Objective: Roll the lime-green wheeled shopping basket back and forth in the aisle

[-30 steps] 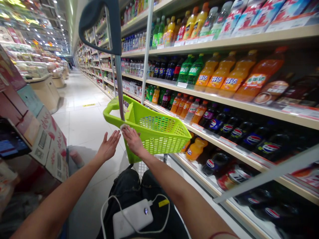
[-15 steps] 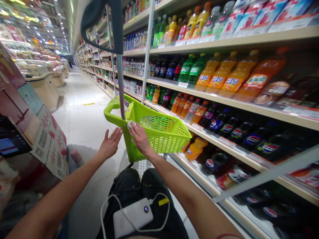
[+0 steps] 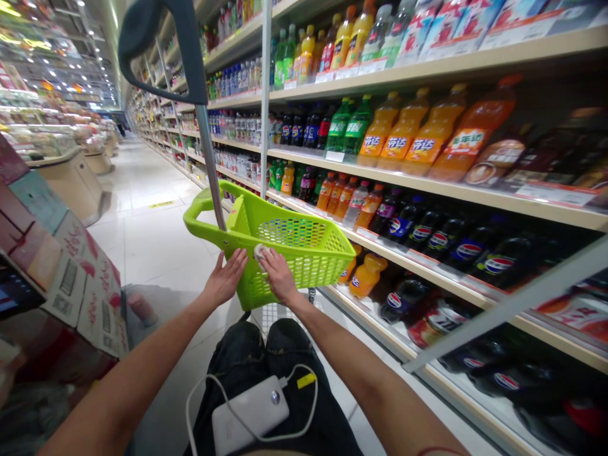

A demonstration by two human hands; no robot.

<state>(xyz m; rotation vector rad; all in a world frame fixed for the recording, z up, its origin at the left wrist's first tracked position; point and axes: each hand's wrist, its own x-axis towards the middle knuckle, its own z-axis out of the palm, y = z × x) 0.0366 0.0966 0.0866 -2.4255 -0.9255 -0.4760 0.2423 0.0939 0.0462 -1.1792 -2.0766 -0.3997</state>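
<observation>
A lime-green plastic shopping basket on a wheeled frame stands in front of my knees, its perforated side toward me. My right hand presses a crumpled white cloth or tissue against the near side, just below the rim. Flat against the basket's near corner, fingers together and stretched out, rests my left hand; nothing shows in it. From the basket's handle end rises a metal pole topped by a dark grey loop handle.
Shelves of drink bottles line the right side, with a slanted metal bar low in front. Stacked cartons stand at left. A white power bank with a cable lies on my lap. A tiled aisle runs ahead.
My right hand has slid the white cloth along the basket's near side, away from the handle end. My left hand has come in from beside the basket to rest against it. The view has shifted slightly.
</observation>
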